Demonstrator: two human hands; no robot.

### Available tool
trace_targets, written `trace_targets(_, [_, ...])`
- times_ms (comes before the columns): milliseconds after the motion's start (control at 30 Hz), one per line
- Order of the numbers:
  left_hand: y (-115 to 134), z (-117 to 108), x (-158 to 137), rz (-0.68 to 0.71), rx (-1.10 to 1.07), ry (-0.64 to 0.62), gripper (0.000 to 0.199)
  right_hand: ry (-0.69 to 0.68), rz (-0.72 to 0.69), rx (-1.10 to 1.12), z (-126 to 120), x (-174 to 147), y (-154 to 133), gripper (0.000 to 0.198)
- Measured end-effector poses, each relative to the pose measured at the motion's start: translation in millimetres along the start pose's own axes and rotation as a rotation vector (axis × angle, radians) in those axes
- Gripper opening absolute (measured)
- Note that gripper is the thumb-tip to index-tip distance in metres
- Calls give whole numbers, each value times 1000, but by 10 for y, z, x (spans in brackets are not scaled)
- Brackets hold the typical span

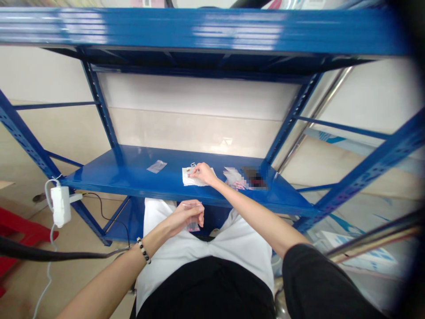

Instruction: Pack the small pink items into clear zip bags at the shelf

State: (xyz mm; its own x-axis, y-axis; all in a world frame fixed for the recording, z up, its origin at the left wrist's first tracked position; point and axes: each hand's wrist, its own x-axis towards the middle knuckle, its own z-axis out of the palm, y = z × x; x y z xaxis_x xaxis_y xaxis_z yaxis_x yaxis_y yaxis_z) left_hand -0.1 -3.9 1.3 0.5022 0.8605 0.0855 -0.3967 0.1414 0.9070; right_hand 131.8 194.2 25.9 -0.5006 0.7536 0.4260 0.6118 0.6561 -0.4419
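My left hand [190,214], with a beaded bracelet [144,250] on its wrist, is closed around a small clear plastic bag [193,227] above my lap. Over a white cloth or paper [186,180] on the blue shelf, my right hand [203,173] has its fingertips pinched together. Small bits lie on the white sheet by those fingers; whatever the pinch holds is too small to name. Right of that hand lie several clear bags with pink parts [236,180]. Another clear plastic bag [157,166] rests flat to the left.
A blurred dark flat object [255,177] lies at the right end of the lower shelf [133,177]. An upper shelf beam [149,31] crosses above my hands. At the left post hangs a white power strip [61,206] with cords. A red stool [20,235] stands at far left.
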Motion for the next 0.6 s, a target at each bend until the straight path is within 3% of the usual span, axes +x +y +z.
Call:
trace_targets(167, [-31, -71, 12, 7, 150, 111, 35, 89, -28, 147, -281, -266, -244, 11])
trace_targets(300, [-69, -68, -2, -23, 356, 143, 35, 55, -98, 277, -476, -876, -637, 10])
trace_targets(433, [-170, 1, -25, -51, 469, 92, 33, -9, -101, 230, -466, -1471, -887, 12])
trace_targets(600, [-251, 102, -78, -68, 284, 17, 30, -42, -68, 251, -405, -1806, -959, 14])
